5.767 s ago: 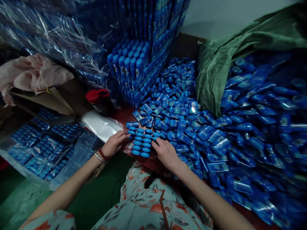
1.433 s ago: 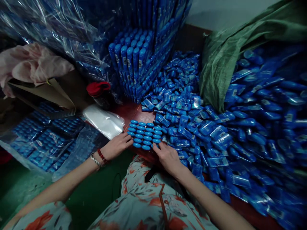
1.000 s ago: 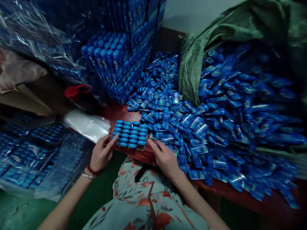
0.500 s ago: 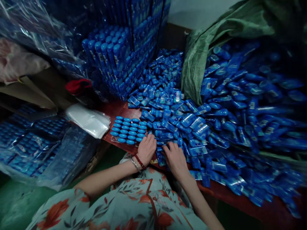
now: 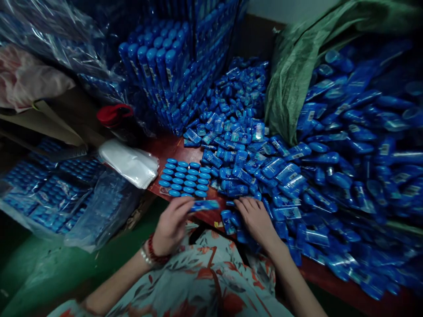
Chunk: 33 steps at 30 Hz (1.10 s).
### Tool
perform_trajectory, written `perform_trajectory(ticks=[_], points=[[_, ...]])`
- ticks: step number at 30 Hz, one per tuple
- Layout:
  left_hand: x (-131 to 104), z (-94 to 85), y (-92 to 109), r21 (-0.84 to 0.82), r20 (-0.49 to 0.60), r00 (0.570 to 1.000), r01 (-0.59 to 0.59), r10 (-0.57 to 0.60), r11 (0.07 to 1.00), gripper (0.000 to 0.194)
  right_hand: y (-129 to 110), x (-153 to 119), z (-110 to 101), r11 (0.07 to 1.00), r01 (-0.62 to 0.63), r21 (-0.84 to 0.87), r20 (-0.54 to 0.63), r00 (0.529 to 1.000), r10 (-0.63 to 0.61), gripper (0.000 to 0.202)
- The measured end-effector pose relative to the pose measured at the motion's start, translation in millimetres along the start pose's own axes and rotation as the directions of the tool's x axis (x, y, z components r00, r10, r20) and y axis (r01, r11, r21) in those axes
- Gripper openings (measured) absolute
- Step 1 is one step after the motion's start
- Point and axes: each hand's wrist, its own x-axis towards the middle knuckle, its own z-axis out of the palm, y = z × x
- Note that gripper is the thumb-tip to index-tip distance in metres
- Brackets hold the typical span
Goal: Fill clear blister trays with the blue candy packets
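Note:
Between the fingers of my left hand (image 5: 172,225) is a blue bottle (image 5: 205,205), lying sideways just in front of the upright bottles. Those upright blue bottles (image 5: 179,181) stand in close rows on the red tabletop (image 5: 158,147). My right hand (image 5: 255,219) rests at the near edge of a large heap of loose blue bottles (image 5: 264,163), its fingers curled over one by the fingertips. How firmly it grips that bottle is hard to see.
A green sack (image 5: 287,92) spills bottles at the right. Stacked bottle packs (image 5: 158,57) rise behind. Clear plastic bags (image 5: 128,164) and a red-lidded container (image 5: 114,115) lie left of the rows. Wrapped packs (image 5: 56,189) sit lower left.
My left hand has moved left and nearer my body, away from the rows' right side, and a bottle now shows in its fingers. My right hand stays at the heap. The view has shifted slightly.

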Motion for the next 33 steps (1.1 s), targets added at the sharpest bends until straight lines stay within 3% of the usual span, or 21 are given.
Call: perform_trajectory(ticks=[3,5,7,9,10,11,13,15,17,20,22,24,27,30,33], points=[[-23,-41.0,-25,0.100,-0.262,0.951,0.198,-0.166,0.975,0.036,-7,6,-5,0.947,-0.095,0.307,-0.188,0.969,0.158,0.024],[-37,-58.3,-45,0.228,-0.331,0.925,0.268,-0.185,0.936,0.029,-23,14,-8,0.759,-0.175,0.627,-0.160,0.925,0.345,0.022],[-47,-64.3,-64,0.337,-0.303,0.936,0.280,-0.178,0.899,0.022,-43,24,-9,0.394,-0.285,0.874,0.095,0.894,0.437,0.024],[-50,-60.8,-78,0.380,-0.236,0.957,0.249,-0.167,0.891,0.021,-61,33,-9,0.001,-0.426,0.905,0.399,0.849,0.345,0.030],[-50,-57.0,-83,0.380,-0.200,0.968,0.216,-0.148,0.899,0.022,-68,36,-8,-0.138,-0.481,0.866,0.500,0.821,0.274,0.034],[-48,-53.0,-87,0.375,-0.171,0.978,0.175,-0.117,0.910,0.024,-72,39,-8,-0.229,-0.518,0.824,0.561,0.799,0.217,0.037],[-44,-46.8,-94,0.366,-0.127,0.991,0.082,-0.037,0.927,0.029,-73,40,-8,-0.293,-0.535,0.793,0.594,0.784,0.177,0.042],[-39,-45.0,-99,0.361,-0.087,0.996,0.007,0.026,0.932,0.036,-68,37,-9,-0.259,-0.527,0.810,0.578,0.791,0.198,0.043],[-36,-46.8,-104,0.355,-0.041,0.997,-0.041,0.059,0.934,0.043,-62,32,-8,-0.144,-0.496,0.856,0.516,0.811,0.276,0.040],[-33,-50.4,-110,0.317,0.097,0.988,-0.142,0.117,0.938,0.048,-59,24,-5,0.200,-0.418,0.886,0.312,0.857,0.410,0.031],[-31,-52.2,-113,0.289,0.176,0.971,-0.210,0.164,0.934,0.050,-62,23,-1,0.439,-0.334,0.834,0.140,0.898,0.417,0.024],[-28,-54.7,-114,0.276,0.227,0.952,-0.267,0.208,0.923,0.051,-67,24,2,0.624,-0.192,0.758,-0.039,0.941,0.337,0.021],[-20,-60.8,-114,0.280,0.329,0.905,-0.367,0.270,0.887,0.047,-72,32,4,0.835,0.014,0.550,-0.237,0.962,0.140,0.030],[-6,-66.5,-112,0.289,0.408,0.856,-0.451,0.318,0.844,0.039,-73,41,3,0.959,0.077,0.271,-0.275,0.961,0.001,0.035],[7,-67.4,-110,0.271,0.462,0.822,-0.487,0.332,0.830,0.034,-76,50,-3,0.989,0.097,0.107,-0.229,0.971,-0.070,0.035]])
